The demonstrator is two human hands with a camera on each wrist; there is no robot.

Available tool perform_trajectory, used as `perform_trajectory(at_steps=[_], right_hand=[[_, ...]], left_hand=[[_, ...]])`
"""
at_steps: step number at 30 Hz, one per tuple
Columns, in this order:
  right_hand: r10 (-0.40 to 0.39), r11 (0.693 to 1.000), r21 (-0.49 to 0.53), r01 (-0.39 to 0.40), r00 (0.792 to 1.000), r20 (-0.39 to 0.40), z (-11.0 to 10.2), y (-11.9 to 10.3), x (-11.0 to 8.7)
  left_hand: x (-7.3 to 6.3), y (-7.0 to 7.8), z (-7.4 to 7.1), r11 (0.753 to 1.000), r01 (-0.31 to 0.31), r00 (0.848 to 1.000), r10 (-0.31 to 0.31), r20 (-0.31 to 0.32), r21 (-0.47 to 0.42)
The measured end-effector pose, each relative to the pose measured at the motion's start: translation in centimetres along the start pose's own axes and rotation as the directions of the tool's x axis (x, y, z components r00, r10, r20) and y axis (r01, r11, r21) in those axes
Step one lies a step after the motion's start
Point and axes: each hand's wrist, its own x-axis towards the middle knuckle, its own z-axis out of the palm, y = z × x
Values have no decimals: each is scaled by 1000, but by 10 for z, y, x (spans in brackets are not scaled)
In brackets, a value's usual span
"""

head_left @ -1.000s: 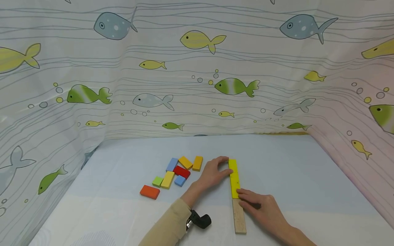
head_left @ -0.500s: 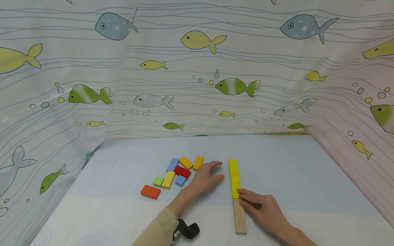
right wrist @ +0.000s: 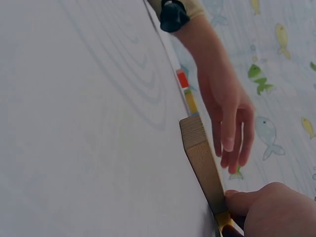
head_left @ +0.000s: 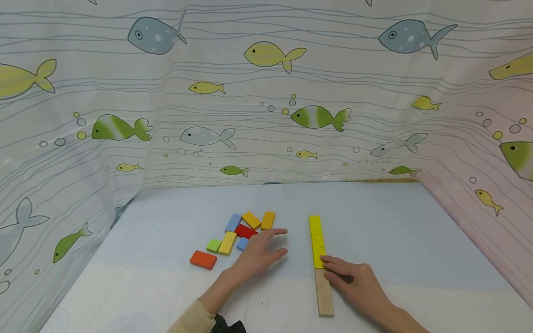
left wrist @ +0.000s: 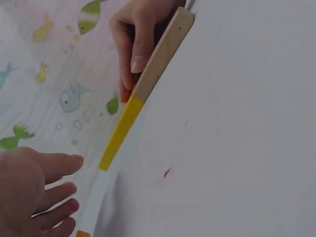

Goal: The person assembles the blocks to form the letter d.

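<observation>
"Start at the far left: what lies to the left of the wooden plank?"

"An orange-red block, well apart from the plank. Then, a little closer to it, come a small green block and a pale yellow block, just beside each other. A blue block, a small blue block, a red block, one amber block and another amber block follow, all left of the plank."

"And the left hand?"

"Left of the plank too, in front of part of the small blue block. Its fingers are loosely spread and empty, the thumb standing clear of the index finger."

"What about the plank's own row?"

"A near yellow piece meets the plank's far end, and a far yellow piece continues beyond that, all in one straight line."

"And right of the plank?"

"The right hand. Its thumb touches the plank's right side and its index finger touches the near yellow piece, with a gap between the two. I can't tell how the remaining fingers lie."
</observation>
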Motion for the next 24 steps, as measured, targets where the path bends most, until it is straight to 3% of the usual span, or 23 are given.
perform_trajectory(at_steps=[7,14,24], right_hand=[[-37,999,-4,37,999,-24,-1,-3,-1],[-49,999,-18,49,998,-28,0,-1,0],[-28,999,-23,28,1000,-9,2,2,0]], left_hand=[[-20,-6,-18,999,29,998,-30,-62,-25],[-36,-13,-37,992,124,985,-125,-120,-16],[-45,-35,-67,982,180,969,-168,-182,54]])
